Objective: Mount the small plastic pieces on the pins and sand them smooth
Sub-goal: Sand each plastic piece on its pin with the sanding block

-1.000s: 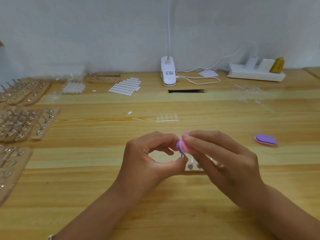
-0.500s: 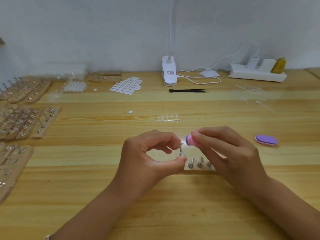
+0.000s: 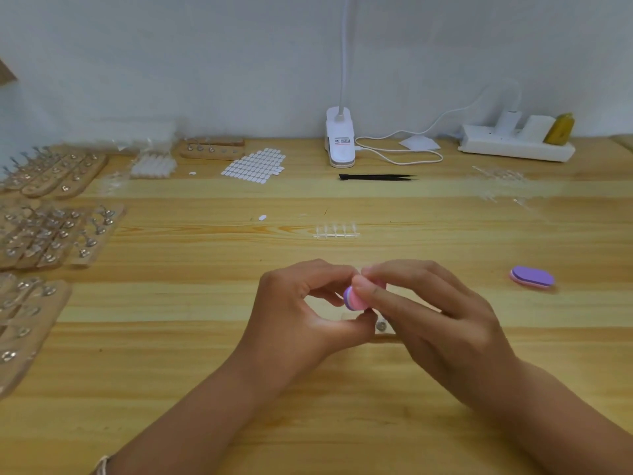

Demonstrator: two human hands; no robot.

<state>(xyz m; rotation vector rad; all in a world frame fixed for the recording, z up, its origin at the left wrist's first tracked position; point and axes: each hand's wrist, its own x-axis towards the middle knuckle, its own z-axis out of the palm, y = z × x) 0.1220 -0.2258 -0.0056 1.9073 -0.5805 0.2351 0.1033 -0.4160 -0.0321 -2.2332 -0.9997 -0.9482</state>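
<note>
Worktop (image 3: 171,389): carries everything; I work at lower centre of the frame.
Wooden strips (image 3: 51,234): many at the left edge, stuck with rows of metal pins. Whether those carry sanded pieces is too small to tell.
Left hand (image 3: 301,313): thumb and forefinger are curled into a pinch behind the block. What they pinch is hidden; I judge it a pin with its piece.
Right hand (image 3: 435,323): fingers are clamped on the sanding block, pressing it toward my left fingertips.
Sheet of white pieces (image 3: 255,166): upper centre, many still attached, so plenty is left.
Clear strip (image 3: 336,232): centre, above my hands, untouched.
Spare block (image 3: 532,277): right of the frame, idle.
Sanding block (image 3: 354,298): pink and purple, between my hands.
Waiting pin (image 3: 381,326): just below the block.
Progress: I judge I am mid-sanding one piece.
</note>
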